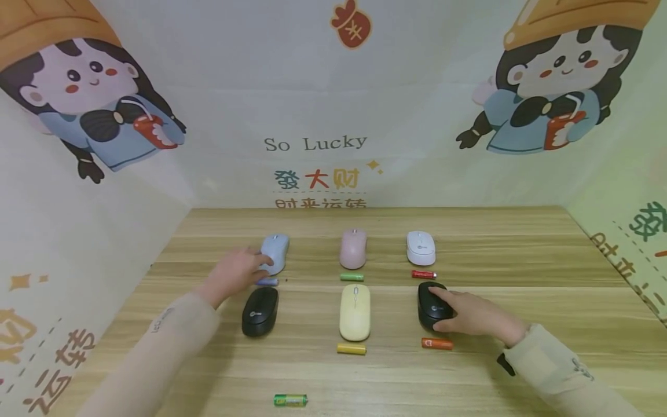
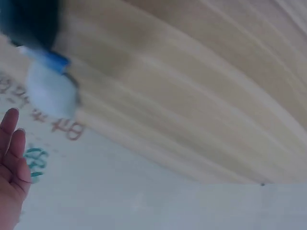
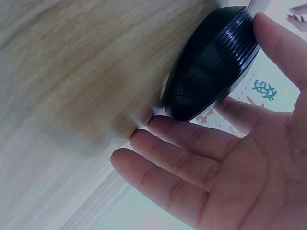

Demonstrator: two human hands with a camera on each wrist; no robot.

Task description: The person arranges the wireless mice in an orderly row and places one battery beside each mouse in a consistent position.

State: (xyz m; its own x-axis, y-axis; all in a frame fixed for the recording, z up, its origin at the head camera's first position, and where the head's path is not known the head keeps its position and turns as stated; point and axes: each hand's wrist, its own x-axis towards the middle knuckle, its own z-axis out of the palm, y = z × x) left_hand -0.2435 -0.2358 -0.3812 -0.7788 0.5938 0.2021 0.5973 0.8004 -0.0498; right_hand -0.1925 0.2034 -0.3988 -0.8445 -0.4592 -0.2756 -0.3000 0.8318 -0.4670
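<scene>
My left hand (image 1: 238, 272) is at the light blue mouse (image 1: 275, 253) at the back left; in the head view its fingers overlap the mouse's left side. In the blurred left wrist view, the left hand (image 2: 12, 165) shows fairly straight fingers, apart from the blue mouse (image 2: 52, 91). A blue battery (image 1: 267, 282) lies just in front of that mouse. On the right, my right hand (image 1: 476, 313) touches a black mouse (image 1: 433, 307) with thumb and index finger. The right wrist view shows the other fingers (image 3: 187, 148) extended beside the black mouse (image 3: 213, 62).
A pink mouse (image 1: 354, 249) and a white mouse (image 1: 421, 248) stand along the back. Nearer are another black mouse (image 1: 260, 313) and a yellow mouse (image 1: 355, 313). Green (image 1: 352, 277), red (image 1: 424, 274), yellow (image 1: 351, 349) and orange (image 1: 436, 344) batteries lie before mice; a green-yellow battery (image 1: 290, 400) lies at the front.
</scene>
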